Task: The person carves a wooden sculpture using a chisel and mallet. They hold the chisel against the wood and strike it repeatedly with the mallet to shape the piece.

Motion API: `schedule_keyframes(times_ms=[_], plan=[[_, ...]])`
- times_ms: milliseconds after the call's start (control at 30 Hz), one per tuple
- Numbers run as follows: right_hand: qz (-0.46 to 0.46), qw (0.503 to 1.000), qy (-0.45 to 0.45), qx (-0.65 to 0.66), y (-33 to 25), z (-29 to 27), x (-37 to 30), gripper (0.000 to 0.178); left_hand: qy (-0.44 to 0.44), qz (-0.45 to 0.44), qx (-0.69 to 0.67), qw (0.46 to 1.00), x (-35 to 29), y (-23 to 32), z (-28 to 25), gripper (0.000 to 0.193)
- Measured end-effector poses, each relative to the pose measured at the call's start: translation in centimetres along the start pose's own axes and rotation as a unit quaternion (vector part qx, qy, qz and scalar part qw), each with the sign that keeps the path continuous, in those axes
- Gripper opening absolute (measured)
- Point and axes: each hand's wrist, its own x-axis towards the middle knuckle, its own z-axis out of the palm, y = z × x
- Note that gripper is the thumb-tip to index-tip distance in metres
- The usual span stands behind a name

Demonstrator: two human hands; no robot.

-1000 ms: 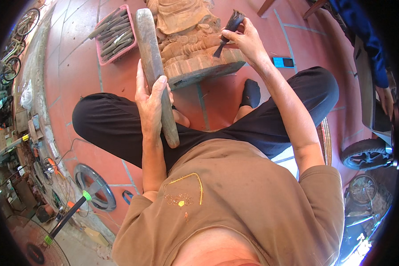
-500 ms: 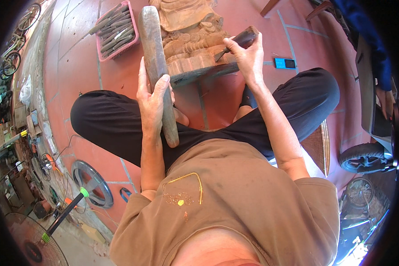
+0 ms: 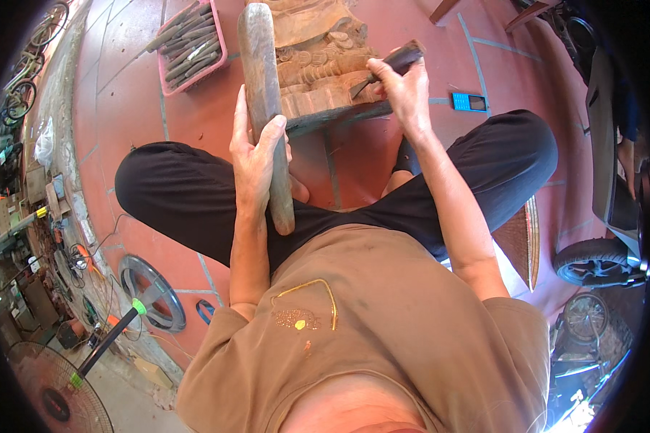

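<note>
A long, worn wooden mallet (image 3: 265,86) stands nearly lengthwise in my left hand (image 3: 256,155), with the fingers and thumb wrapped round its middle. My right hand (image 3: 409,94) grips a wood chisel (image 3: 406,58) by its dark handle. The chisel slants down to the left, and its blade tip rests at the near right part of a brown wood carving (image 3: 325,79). Folds and rounded relief cover the carving, whose far end runs out of the picture. The mallet's head is beside the carving's left edge.
A pink basket (image 3: 222,43) full of chisels sits on the red tiles at the far left. To the right lies a blue phone (image 3: 469,102). A fan (image 3: 59,393) stands at lower left near its round base (image 3: 152,292). A motorbike wheel (image 3: 592,261) is at the right.
The mallet and my left hand have shifted slightly to the right and away from me. My right hand keeps the chisel on the carving, with its handle a little further right.
</note>
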Motion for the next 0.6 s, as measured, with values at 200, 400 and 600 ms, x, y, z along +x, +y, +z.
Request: schedule_keyframes(times_ms=[200,400,600], plan=[[0.067,0.993,-0.058,0.083,1.2,-1.1,0.9,0.028,-0.018,0.010,-0.003,1.000,0.1,0.0,0.2,0.079],[0.090,0.974,-0.088,0.187,0.8,-1.8,0.1,0.038,-0.029,0.020,0.009,0.999,-0.1,0.1,0.0,0.079],[0.056,0.973,-0.002,0.225,0.5,-2.9,-1.1,0.035,-0.003,0.020,-0.003,1.000,-0.4,0.2,-0.4,0.080]])
